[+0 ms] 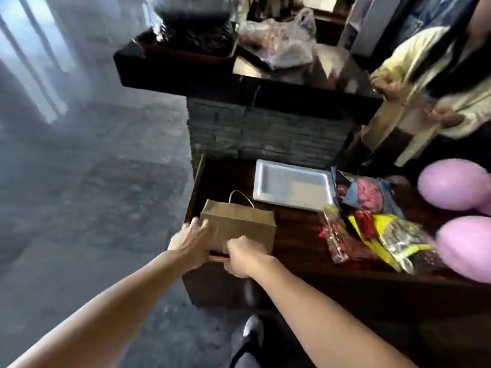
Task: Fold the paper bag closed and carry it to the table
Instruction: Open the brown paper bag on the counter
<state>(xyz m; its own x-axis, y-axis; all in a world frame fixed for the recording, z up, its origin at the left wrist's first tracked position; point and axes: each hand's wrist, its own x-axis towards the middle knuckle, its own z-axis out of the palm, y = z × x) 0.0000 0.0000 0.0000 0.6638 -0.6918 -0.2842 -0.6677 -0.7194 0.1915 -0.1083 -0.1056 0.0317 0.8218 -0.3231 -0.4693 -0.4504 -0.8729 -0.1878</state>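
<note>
Paper bag (243,224), boxy, on wood table (297,235); left hand (190,241) flat against side, right hand (243,257) gripping edge.

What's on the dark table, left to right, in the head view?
paper bag → white tray → pile of plastic packets → pink balloons
</note>
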